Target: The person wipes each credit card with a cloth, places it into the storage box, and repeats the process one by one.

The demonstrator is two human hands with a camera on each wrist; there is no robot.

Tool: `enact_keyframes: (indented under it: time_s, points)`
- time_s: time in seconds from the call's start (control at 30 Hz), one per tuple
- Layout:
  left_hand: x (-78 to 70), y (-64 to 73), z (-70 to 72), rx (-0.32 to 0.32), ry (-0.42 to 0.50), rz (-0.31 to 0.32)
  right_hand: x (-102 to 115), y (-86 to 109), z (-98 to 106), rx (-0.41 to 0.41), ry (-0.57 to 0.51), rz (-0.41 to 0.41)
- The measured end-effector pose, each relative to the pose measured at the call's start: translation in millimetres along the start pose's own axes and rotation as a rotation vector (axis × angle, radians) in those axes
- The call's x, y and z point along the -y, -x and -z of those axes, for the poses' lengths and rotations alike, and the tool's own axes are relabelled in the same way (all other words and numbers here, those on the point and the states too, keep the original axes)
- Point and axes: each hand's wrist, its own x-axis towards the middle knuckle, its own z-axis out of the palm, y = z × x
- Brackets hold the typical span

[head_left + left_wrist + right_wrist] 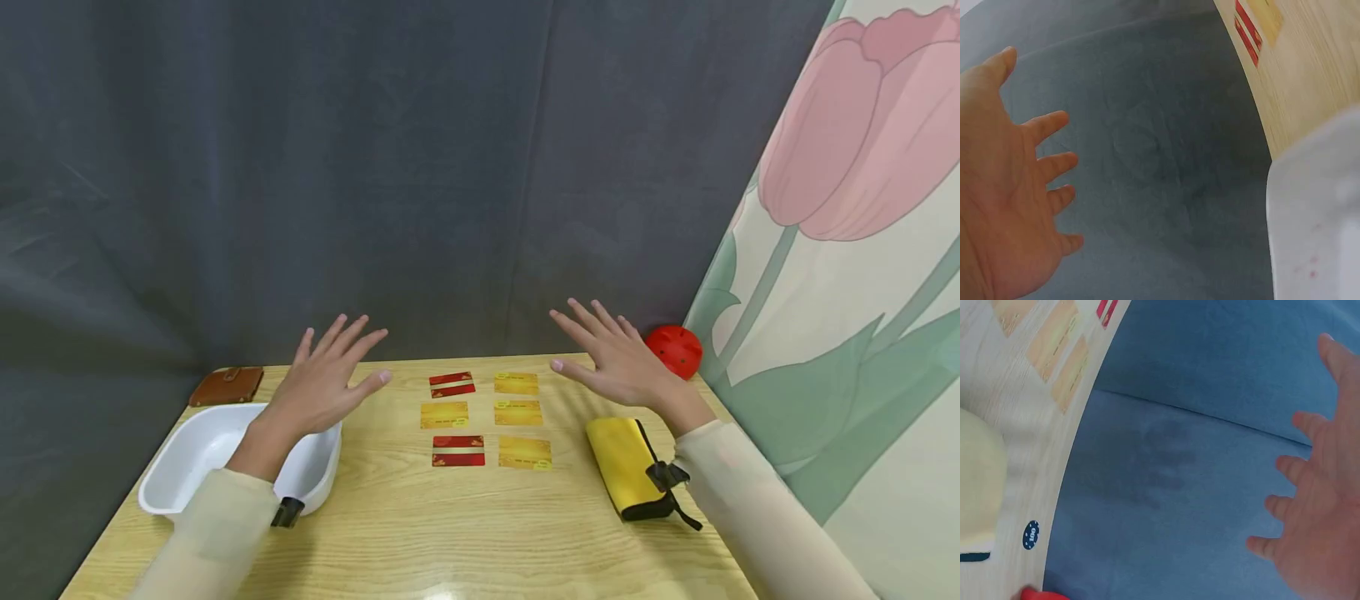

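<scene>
My left hand (318, 387) hovers above the white basin (167, 475), its fingers spread and holding nothing. In the left wrist view that hand (1013, 181) shows its palm against the dark curtain. My right hand (622, 360) is raised over the table's right side, fingers apart and free of any object. Between the hands, two columns of cards lie flat: two red cards (458, 460) with a pale stripe, and several gold cards (525, 452). Below the right hand lies a yellow pouch (618, 458) with black edging and a strap.
A brown leather wallet (227, 386) lies behind the basin. At the back right sits a red rounded object (677, 350) with small holes. A dark round chip (1030, 535) marked 100 lies near the table edge. A grey curtain (375, 167) hangs behind the wooden table (390, 533).
</scene>
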Motion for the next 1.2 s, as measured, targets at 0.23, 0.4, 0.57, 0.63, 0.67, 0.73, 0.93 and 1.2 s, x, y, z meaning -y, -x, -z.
enact_keyframes:
  time_s: [0.23,0.4,0.57,0.63,0.67,0.73,0.93,1.2]
  points:
    - [-25.7,8.3,-8.0,-0.026,0.095,-0.050,0.5,13.1,-7.5,-0.032,-0.115,-0.002]
    - [-42.5,14.3,-17.9,-0.038,0.193,-0.079,2.7,22.7,-16.0,-0.046,-0.190,0.006]
    - [-51.9,18.9,-37.5,-0.026,0.286,-0.086,2.5,31.3,-25.0,-0.056,-0.239,0.004]
    - [-54.6,20.4,-45.7,-0.001,0.311,-0.076,1.2,34.9,-28.2,-0.074,-0.261,0.000]
    - [-55.7,21.2,-49.3,0.017,0.321,-0.064,0.2,36.4,-29.9,-0.083,-0.272,0.001]
    - [-56.6,22.2,-56.9,0.048,0.341,-0.039,-1.7,39.6,-33.8,-0.095,-0.296,-0.002]
    - [-53.2,19.0,-81.8,0.115,0.440,0.022,-10.2,51.1,-47.5,-0.092,-0.353,-0.047]
    - [-48.8,14.8,-119.4,0.142,0.516,0.087,-20.8,63.7,-57.7,-0.119,-0.416,-0.052]
